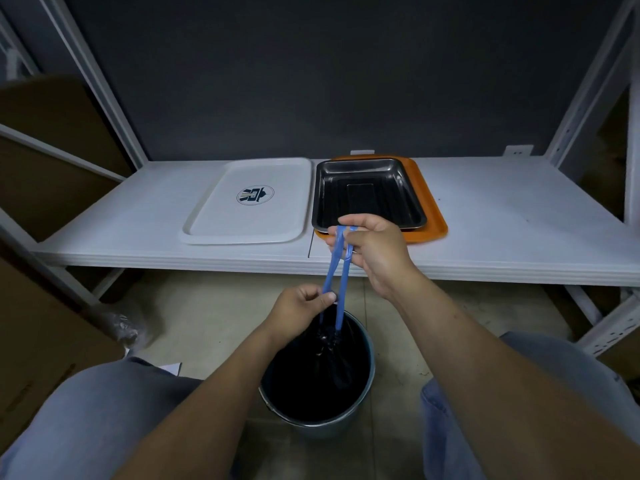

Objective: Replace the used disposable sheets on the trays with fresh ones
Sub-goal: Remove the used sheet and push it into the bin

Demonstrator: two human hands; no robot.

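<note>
A white tray [221, 216] with a round logo lies on the shelf. To its right a black metal tray [325, 202] sits on an orange tray [433, 220]. Below the shelf a grey bucket [367, 386] holds a black bag [311, 382] with blue drawstrings [343, 285]. My right hand [374, 251] grips the top loops of the drawstrings and holds them up in front of the shelf edge. My left hand [301, 306] pinches one drawstring lower down, just above the bag's gathered mouth. No sheet shows on any tray.
The white shelf [502, 216] has white metal posts at both sides and a dark wall behind. Cardboard boxes [45, 327] stand at the left. My knees in grey trousers flank the bucket on the tiled floor.
</note>
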